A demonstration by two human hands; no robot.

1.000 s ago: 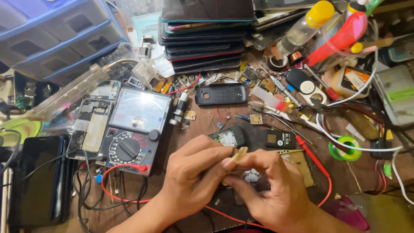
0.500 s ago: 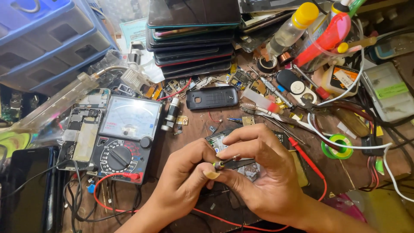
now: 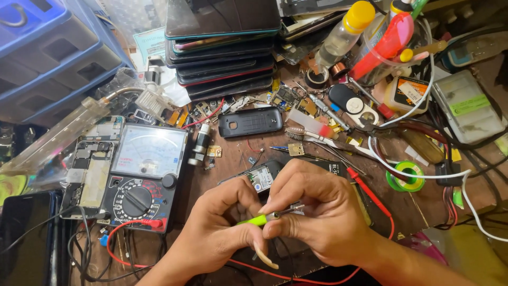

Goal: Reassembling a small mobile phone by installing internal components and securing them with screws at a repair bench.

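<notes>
Your two hands meet over the cluttered counter, pinching a small green-handled tool between them

Your left hand is curled, thumb and fingers closed on the green handle of the tool, while your right hand pinches its metal tip end between thumb and forefinger; the two hands touch at the fingertips. The tool lies nearly level, low in the middle of the view, just in front of a small black phone part that your right hand partly hides. To your left sits a meter with a dial and a red lead, with a bare circuit board beside it. Further back lie a black phone back cover and a stack of tablets. A green tape roll rests to your right
</notes>
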